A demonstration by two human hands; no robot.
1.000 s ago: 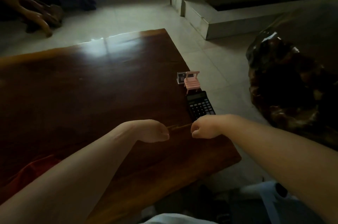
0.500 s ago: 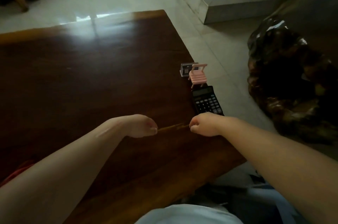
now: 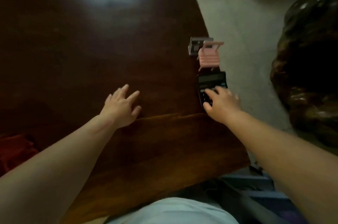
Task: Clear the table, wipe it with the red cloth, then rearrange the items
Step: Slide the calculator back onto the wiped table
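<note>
Calculator under right hand, left hand well apart

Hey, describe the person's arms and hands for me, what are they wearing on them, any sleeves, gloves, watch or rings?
Both forearms are bare as far as the frame shows, with no sleeves in view. The left hand and right hand are ungloved. No watch or bracelet shows at either wrist, and no ring is visible, though the picture is dim and slightly blurred. A pale garment shows at the bottom edge.

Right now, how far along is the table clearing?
Barely started. The pink toy chair, the small box and the calculator sit on the table. Right hand is reaching onto the calculator; left hand open. Red cloth unused; wiping and rearranging remain.
</note>
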